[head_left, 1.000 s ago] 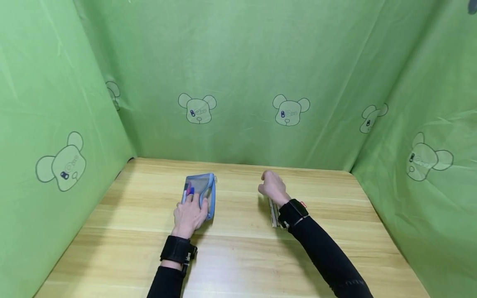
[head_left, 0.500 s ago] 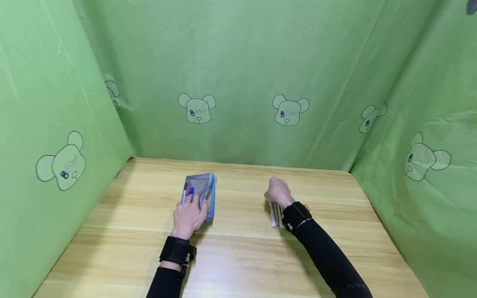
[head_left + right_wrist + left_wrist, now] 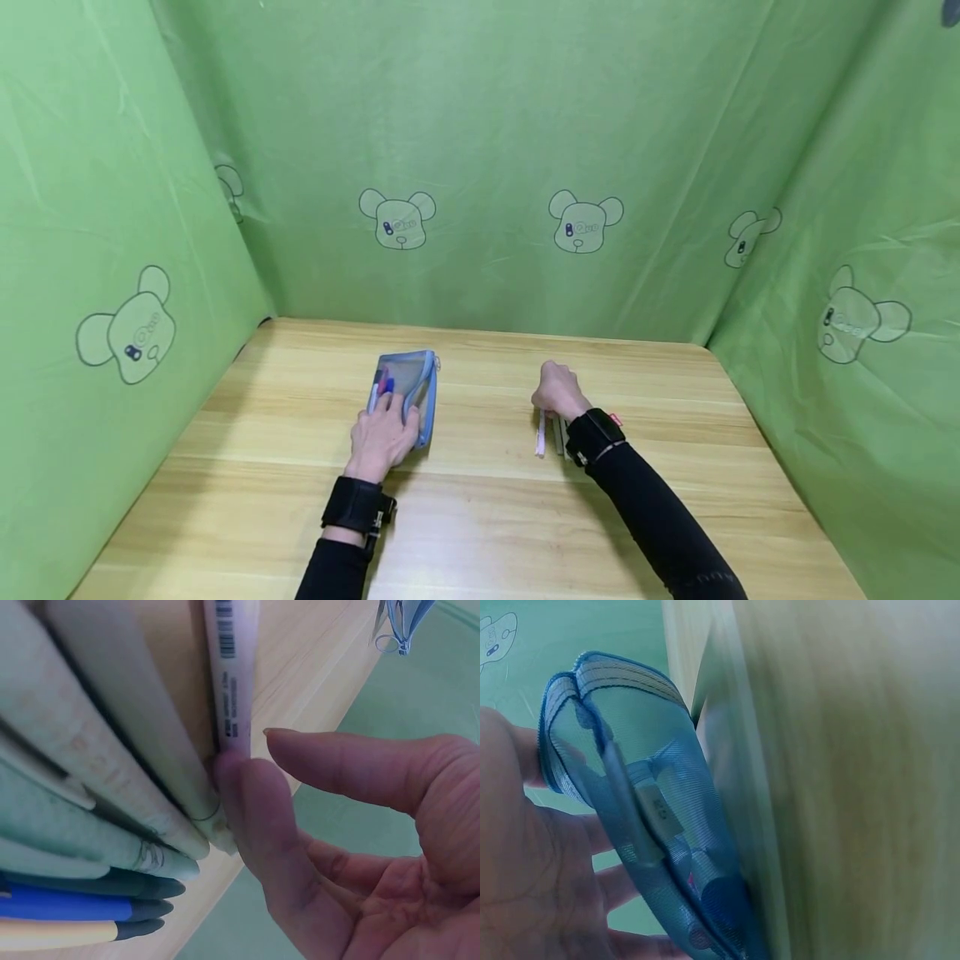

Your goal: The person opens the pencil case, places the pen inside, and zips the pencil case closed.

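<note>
My left hand (image 3: 378,437) rests with its fingers laid nearly straight over a blue mesh pencil case (image 3: 408,368). Its thumb lies by the zipped edge, and the left wrist view shows the case's mouth gaping. Pens (image 3: 386,385) show through the mesh. At the right, my bent right hand (image 3: 561,390) reaches over a row of pens (image 3: 112,712) lying side by side. Its index fingertip touches the end of a pale pink pen (image 3: 234,682) with a barcode; the thumb (image 3: 345,765) stands slightly apart from that pen. The hand hides the far ends of the pens in the head view.
A light wooden table (image 3: 480,517) carries everything. Green cloth walls (image 3: 487,150) with bear prints stand behind it and at both sides. The row also has a blue pen (image 3: 71,902) and a cream pen (image 3: 56,934) with dark tips.
My right hand first moved right and slightly toward me, over the pens. The pale pink pen has since slid left, opening a gap from the row. My left hand stays on the case.
</note>
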`<move>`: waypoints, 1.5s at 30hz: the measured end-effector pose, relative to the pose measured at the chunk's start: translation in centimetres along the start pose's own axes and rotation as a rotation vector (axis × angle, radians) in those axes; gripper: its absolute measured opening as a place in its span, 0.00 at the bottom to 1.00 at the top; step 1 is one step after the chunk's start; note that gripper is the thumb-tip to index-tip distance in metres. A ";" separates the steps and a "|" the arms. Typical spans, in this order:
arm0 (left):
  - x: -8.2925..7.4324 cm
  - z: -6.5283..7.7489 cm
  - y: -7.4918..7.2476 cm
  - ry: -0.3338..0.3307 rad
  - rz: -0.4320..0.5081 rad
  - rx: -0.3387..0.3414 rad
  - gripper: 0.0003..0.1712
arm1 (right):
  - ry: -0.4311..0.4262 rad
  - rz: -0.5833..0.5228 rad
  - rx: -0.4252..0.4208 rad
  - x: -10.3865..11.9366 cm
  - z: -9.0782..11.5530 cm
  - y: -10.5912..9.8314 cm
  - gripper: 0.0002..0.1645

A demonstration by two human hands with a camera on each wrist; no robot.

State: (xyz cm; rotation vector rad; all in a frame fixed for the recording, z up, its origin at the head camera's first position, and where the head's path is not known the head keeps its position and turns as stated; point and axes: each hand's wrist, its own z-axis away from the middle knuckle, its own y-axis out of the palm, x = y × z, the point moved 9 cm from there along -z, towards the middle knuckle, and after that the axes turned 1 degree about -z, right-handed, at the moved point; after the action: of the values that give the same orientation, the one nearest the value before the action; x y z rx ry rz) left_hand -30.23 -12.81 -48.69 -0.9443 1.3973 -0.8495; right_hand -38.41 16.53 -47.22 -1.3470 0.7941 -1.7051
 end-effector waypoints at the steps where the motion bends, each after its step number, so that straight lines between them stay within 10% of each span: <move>1: 0.0 0.0 0.0 0.000 -0.001 0.002 0.32 | 0.001 0.006 0.003 0.0 0.0 0.1 0.04; 45: -0.2 0.1 0.1 0.020 0.016 0.010 0.31 | -0.083 -0.007 -0.026 2.2 -1.2 -1.4 0.26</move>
State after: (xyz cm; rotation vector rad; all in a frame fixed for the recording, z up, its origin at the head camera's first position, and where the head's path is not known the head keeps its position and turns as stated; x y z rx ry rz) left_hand -30.15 -12.56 -48.68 -0.9177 1.4153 -0.8552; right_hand -40.12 15.26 -45.31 -1.4303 0.7671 -1.6384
